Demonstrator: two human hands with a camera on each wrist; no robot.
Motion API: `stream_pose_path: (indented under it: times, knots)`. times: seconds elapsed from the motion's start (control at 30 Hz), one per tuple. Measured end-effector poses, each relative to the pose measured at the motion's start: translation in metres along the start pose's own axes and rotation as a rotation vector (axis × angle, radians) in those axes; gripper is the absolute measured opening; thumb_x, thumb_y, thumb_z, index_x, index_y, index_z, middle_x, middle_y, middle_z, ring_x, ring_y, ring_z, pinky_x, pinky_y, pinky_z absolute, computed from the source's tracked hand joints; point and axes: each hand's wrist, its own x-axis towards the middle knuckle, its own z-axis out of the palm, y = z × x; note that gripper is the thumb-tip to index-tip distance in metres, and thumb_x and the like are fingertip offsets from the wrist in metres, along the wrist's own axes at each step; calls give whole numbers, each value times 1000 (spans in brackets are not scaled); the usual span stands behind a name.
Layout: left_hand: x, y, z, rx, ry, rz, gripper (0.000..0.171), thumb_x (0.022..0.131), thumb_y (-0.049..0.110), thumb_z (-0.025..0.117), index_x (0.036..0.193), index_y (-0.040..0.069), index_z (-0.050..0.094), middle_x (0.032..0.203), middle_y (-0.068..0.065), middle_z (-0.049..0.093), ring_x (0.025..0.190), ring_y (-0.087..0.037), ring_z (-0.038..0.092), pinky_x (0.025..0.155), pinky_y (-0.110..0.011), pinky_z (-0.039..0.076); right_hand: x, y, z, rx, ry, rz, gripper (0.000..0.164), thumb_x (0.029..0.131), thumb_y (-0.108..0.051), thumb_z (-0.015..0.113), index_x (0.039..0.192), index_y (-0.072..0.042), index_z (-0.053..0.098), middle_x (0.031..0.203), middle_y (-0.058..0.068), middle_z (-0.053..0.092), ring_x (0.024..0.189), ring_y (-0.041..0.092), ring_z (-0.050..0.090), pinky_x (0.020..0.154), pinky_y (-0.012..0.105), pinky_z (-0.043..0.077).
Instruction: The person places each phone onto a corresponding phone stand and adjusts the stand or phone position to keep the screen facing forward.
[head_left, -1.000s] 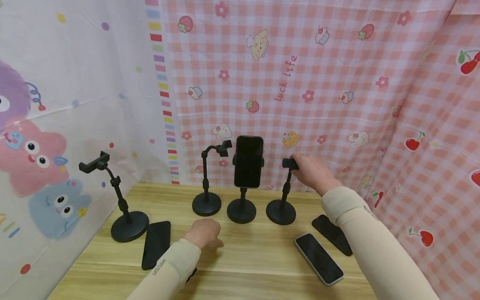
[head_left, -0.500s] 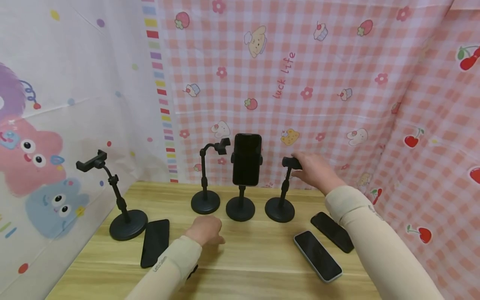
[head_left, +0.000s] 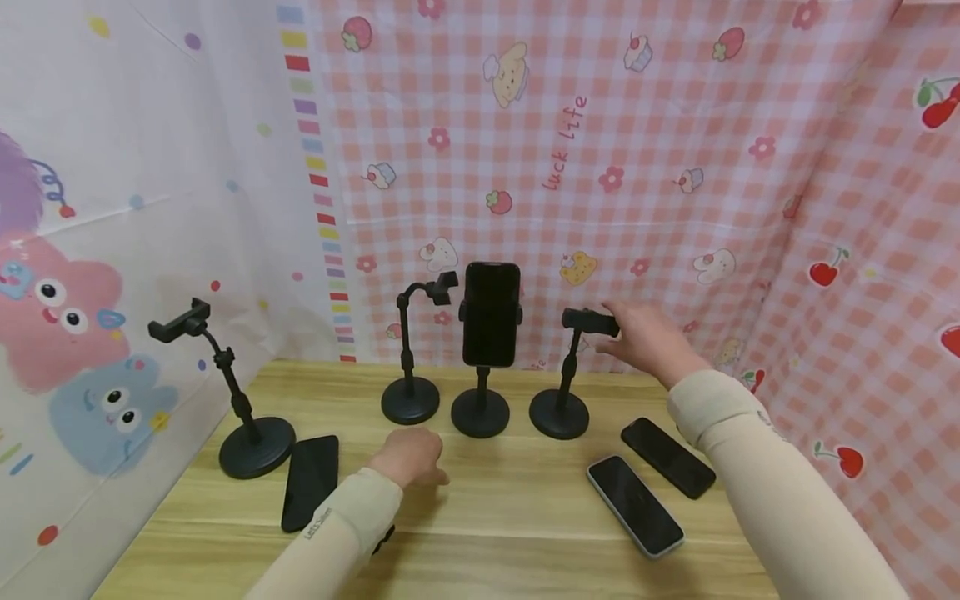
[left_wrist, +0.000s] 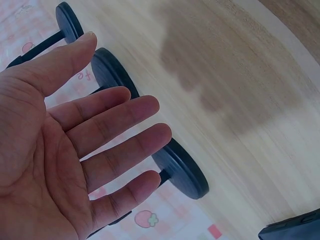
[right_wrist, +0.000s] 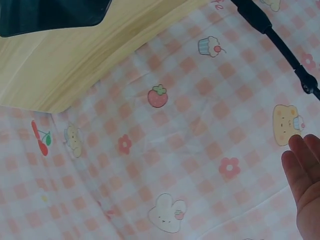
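Observation:
In the head view, my right hand [head_left: 648, 337] is at the right end of the clamp [head_left: 588, 322] on a black phone stand [head_left: 559, 412]. Its fingers [right_wrist: 300, 167] look fairly straight in the right wrist view, where the clamp is hidden. My left hand [head_left: 408, 457] hovers above the table, palm up in its wrist view, with fingers [left_wrist: 130, 150] spread and holding nothing. Left of the right hand's stand, a black phone [head_left: 491, 317] sits upright in the clamp of another stand [head_left: 480, 414]. Two more stands, one near [head_left: 410, 402] and one far left [head_left: 257, 448], have bare clamps.
A black phone [head_left: 311, 483] lies beside the leftmost stand. On the right lie a light-edged phone [head_left: 634, 507] and another dark phone [head_left: 667, 458], under the right forearm's side. A checked cloth [head_left: 675, 125] hangs behind the wooden table [head_left: 502, 500].
My right hand has shifted to the right along the clamp, and more of the clamp's right end shows. My left hand stays about where it was. The head view has tilted slightly.

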Motion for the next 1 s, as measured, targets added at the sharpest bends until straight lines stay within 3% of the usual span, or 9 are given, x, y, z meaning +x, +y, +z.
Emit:
stream_pose_path:
  times: [0.2,0.37,0.47,0.6,0.8,1.0]
  knots:
    - [1,0,-4,-3,-7,-6,35,79,39,82,73,10,65,72,-1,61,71,-20,63,68,-43,55,-4,8,-4,2,-34,44,73,88,-27,78,145,3,43,133,28,56,113,43,59,95,56,46]
    - [-1,1,-7,-21,-23,-6,33,80,37,81,75,10,65,72,0,60,71,-20,63,69,-44,54,-10,15,-5,-2,-47,68,75,88,-28,78,145,5,41,116,25,65,100,39,65,88,55,49]
    - [-2,1,-8,-25,-33,-7,31,80,36,81,76,10,65,74,0,61,73,-20,63,69,-45,54,-15,21,-2,-6,-58,76,74,87,-26,78,143,6,43,118,26,64,103,40,63,89,56,48]
    - [-1,0,-8,-24,-39,-10,30,79,35,81,77,10,66,75,-1,63,74,-21,64,69,-45,53,-23,28,4,4,-91,109,72,86,-26,79,139,7,44,125,29,60,107,43,61,90,57,47]
    - [0,0,-6,-19,-41,-7,30,78,35,82,77,10,65,75,0,62,74,-20,64,69,-44,54,-34,36,17,3,-123,143,70,83,-31,81,132,7,49,109,27,66,95,41,65,82,55,51]
    - [0,1,-6,-29,-58,-14,29,79,35,82,81,10,68,78,1,64,76,-19,64,71,-44,54,-42,40,33,-2,-239,179,75,84,-38,79,132,13,52,121,33,60,109,47,59,92,58,47]
